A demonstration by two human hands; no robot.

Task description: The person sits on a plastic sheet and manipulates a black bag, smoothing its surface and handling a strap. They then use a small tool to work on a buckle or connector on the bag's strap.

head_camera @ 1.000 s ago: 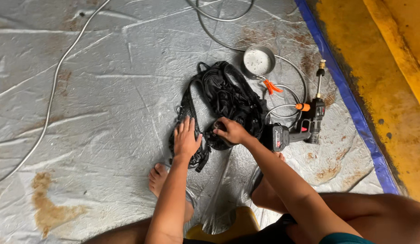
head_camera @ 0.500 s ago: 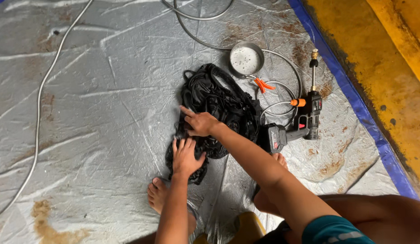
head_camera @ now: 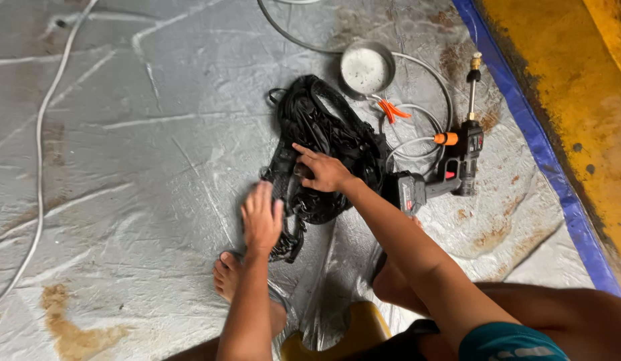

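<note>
Grey tarp [head_camera: 123,134] lies under us; we press our spread left hand [head_camera: 261,219] and gripping right hand [head_camera: 324,170] on the black strap bundle [head_camera: 324,144], spreading it; next needs a steady pull.

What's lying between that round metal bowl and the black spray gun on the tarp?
In the head view, between the metal bowl and the spray gun lie an orange clip-like piece and loops of pale hose on the grey tarp.

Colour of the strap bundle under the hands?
Black all over. The strap bundle shows in the head view, with the right hand on it and the left hand at its edge.
</note>
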